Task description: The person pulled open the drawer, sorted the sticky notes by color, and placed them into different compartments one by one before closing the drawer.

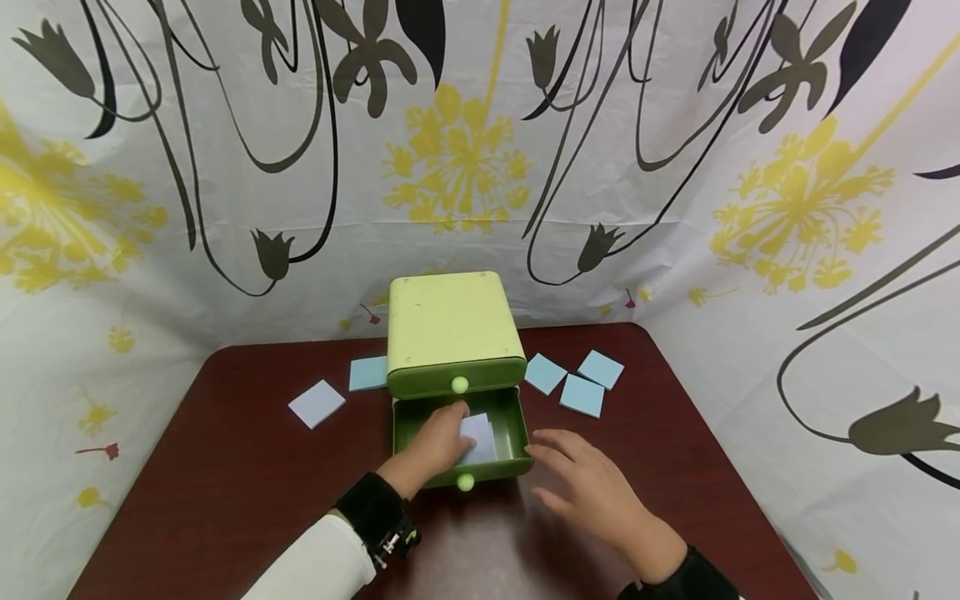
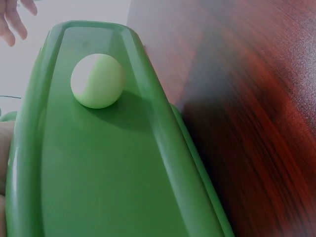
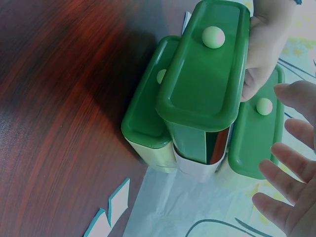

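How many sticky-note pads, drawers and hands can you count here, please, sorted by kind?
Blue pads on the table: 5
Pads in the open drawer: 1
Drawers on the green box: 2, upper drawer closed, lower drawer open
Hands: 2, left hand, right hand
Total: 10

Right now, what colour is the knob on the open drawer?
Pale yellow-green, lighter than the dark green drawer front. The knob shows best in the left wrist view.

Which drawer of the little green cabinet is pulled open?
The lower drawer, where the left hand rests on blue notes; the upper drawer is shut.
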Available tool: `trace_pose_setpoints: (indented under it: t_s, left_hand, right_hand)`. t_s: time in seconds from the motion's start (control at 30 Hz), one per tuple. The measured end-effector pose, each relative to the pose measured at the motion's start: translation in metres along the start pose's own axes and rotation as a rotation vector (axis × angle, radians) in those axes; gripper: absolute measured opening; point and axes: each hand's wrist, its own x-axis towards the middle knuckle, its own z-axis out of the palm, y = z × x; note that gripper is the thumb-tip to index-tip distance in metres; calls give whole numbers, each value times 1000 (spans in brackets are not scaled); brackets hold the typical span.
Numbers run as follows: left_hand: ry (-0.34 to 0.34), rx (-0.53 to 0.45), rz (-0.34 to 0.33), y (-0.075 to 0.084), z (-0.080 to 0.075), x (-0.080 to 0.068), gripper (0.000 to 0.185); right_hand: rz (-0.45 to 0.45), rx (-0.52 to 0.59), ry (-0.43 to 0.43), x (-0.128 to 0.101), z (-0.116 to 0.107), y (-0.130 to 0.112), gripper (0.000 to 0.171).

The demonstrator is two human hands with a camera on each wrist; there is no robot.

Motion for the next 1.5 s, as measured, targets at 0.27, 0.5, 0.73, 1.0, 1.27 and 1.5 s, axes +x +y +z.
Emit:
trace_pose_setpoints:
  t_s: [0.27, 0.5, 0.73, 1.0, 1.27, 1.5]
  left_hand:
    - [-6, 25, -26, -5, -1, 0, 48]
    - [-2, 60, -9, -9, -5, -3, 49]
    - [8, 72, 41, -12, -12, -11, 49]
    - [38, 71, 121, -20, -27, -29, 48]
    - [114, 28, 88, -30, -52, -55, 46]
    - [187, 35, 26, -50, -72, -66, 46]
  right_hand:
    - [2, -11, -20, 3, 3, -5, 51]
    - [5, -8, -37, 6, 3, -9, 51]
    - [0, 6, -49, 9, 4, -12, 52]
    - [-29, 15, -13, 15, 4, -15, 52]
    - [-50, 27, -30, 23, 8, -21, 51]
    - [-104, 34, -48, 34, 12, -33, 52]
